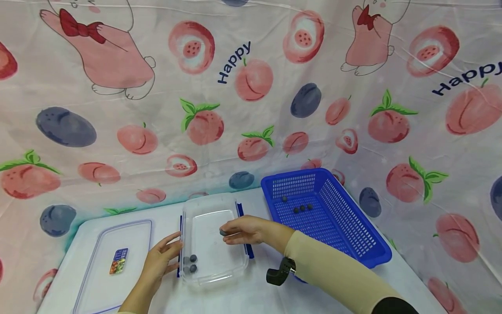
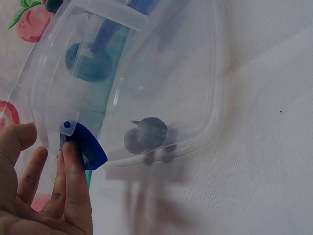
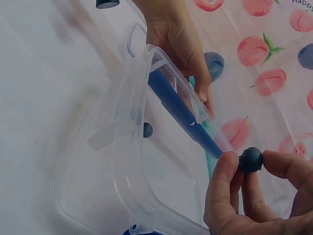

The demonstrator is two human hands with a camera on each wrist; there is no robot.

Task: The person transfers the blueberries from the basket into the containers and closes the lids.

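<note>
My right hand point(image 1: 247, 230) is over the clear plastic box point(image 1: 209, 250), pinching a dark blueberry point(image 3: 251, 160) between thumb and fingertips. Inside the box, two more blueberries point(image 1: 193, 263) lie in the near left corner; the side wall mirrors them. My left hand point(image 1: 158, 257) is at the box's left side, fingers extended and fingertips against its blue latch point(image 2: 88, 147). The other blue latch point(image 1: 249, 250) hangs on the right side, partly behind my right hand.
Right of the box stands a blue mesh basket point(image 1: 325, 226) with several blueberries point(image 1: 302, 208) near its far end. A clear lid point(image 1: 135, 244) with a coloured label point(image 1: 119, 261) lies at left. Behind the table hangs a fruit-printed cloth point(image 1: 274, 117).
</note>
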